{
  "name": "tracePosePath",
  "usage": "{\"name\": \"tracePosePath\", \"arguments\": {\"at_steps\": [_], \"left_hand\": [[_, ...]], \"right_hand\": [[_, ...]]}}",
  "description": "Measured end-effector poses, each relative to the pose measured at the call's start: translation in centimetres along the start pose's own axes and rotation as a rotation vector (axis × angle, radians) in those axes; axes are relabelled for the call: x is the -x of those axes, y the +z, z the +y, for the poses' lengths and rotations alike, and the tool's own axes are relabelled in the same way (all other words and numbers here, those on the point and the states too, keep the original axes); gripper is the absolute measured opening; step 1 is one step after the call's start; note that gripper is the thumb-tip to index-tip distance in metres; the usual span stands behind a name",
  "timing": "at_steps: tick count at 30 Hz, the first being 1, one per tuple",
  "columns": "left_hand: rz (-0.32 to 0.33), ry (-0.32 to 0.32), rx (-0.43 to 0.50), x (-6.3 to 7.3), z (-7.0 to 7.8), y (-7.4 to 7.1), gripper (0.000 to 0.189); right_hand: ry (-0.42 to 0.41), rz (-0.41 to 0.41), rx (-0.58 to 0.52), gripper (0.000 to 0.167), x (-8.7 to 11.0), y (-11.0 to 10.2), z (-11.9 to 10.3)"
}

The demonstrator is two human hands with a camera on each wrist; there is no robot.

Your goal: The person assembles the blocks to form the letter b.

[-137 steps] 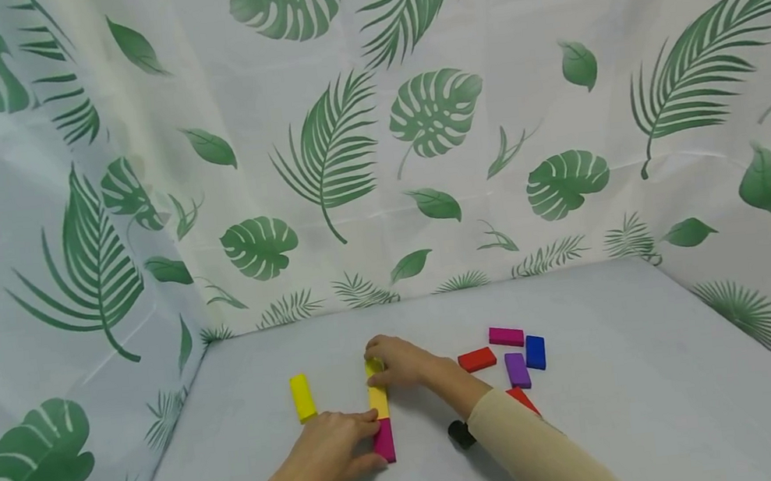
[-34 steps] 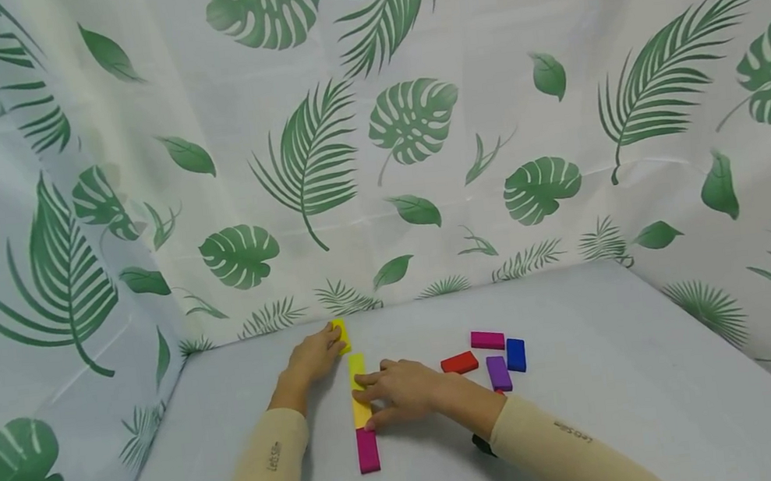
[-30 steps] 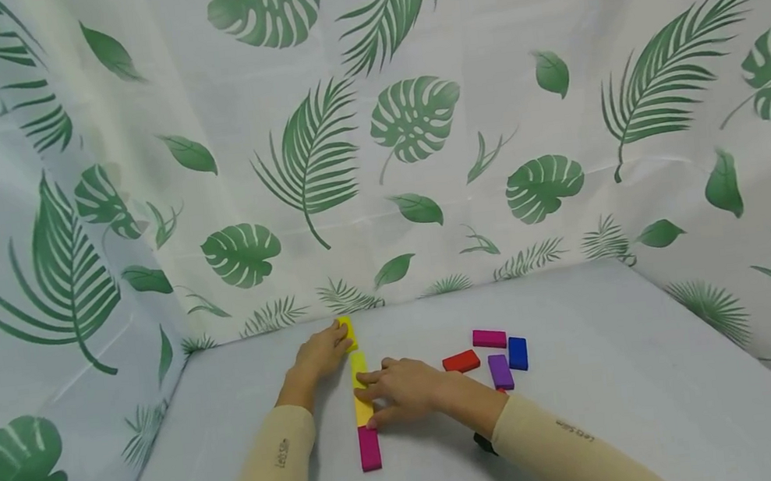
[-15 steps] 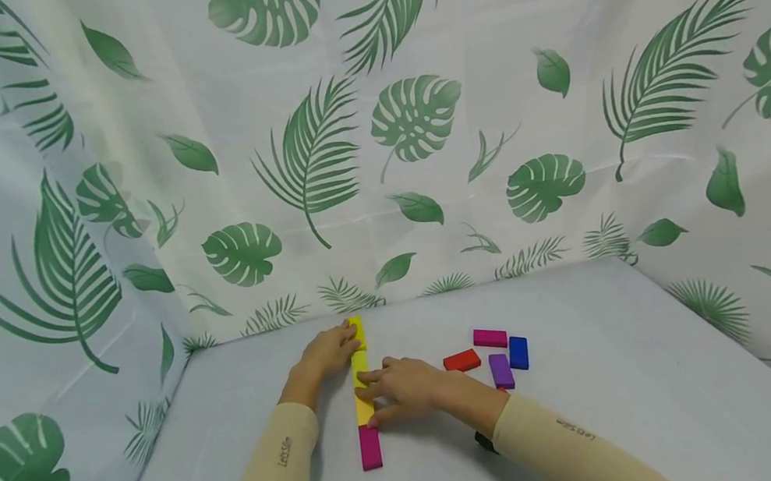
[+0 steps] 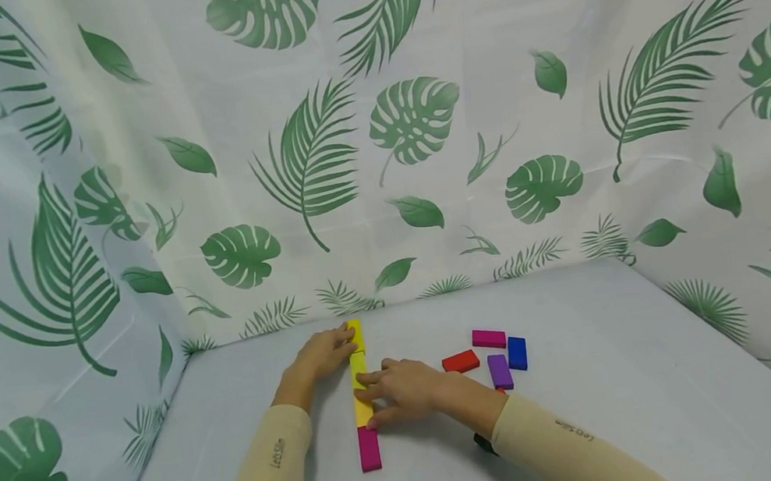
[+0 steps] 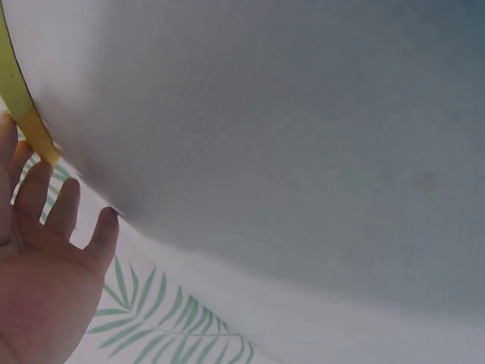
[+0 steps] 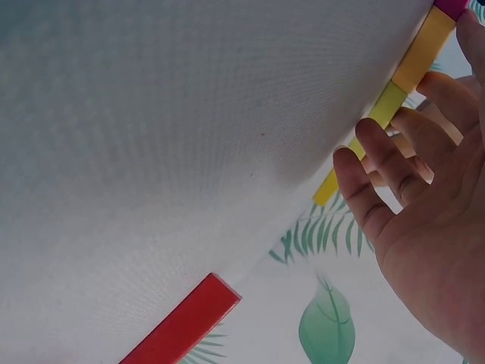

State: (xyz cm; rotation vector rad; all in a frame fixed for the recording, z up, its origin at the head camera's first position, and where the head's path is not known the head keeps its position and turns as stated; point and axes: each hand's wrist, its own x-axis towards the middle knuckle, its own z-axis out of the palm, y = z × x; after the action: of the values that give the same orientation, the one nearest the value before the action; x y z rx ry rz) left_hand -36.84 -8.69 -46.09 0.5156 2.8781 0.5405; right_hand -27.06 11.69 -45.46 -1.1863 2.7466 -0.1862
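In the head view, blocks lie end to end in a straight row: a magenta block [image 5: 369, 449] nearest, an orange-yellow block [image 5: 364, 411] beyond it, then a yellow block [image 5: 358, 364]. At the far end is another yellow block [image 5: 356, 330], which my left hand [image 5: 316, 357] pinches from the left side. My right hand [image 5: 404, 389] touches the row's right side, its spread fingers over the middle yellow blocks and its thumb by the magenta joint. The right wrist view shows those fingers [image 7: 379, 155] extended along the row.
Right of the row lie a red block [image 5: 460, 361], a magenta block [image 5: 488, 338], a blue block [image 5: 517, 353] and a purple block [image 5: 500, 372]. My right forearm partly hides a red piece [image 5: 501, 391] and a black object [image 5: 484, 443]. A leaf-print curtain [image 5: 353, 197] stands behind the table.
My left hand has brought the loose yellow block from the left to the row's far end, closing the gap. My right hand has shifted nearer along the row and stayed there lately.
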Motion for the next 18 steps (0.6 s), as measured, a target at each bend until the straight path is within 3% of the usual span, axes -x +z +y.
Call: {"name": "tracePosePath", "arguments": {"at_steps": [18], "left_hand": [[-0.003,0.036,0.078,-0.08,-0.93,-0.02,0.049]], "right_hand": [[-0.003,-0.009,0.008,0.062,-0.19,0.25,0.27]]}}
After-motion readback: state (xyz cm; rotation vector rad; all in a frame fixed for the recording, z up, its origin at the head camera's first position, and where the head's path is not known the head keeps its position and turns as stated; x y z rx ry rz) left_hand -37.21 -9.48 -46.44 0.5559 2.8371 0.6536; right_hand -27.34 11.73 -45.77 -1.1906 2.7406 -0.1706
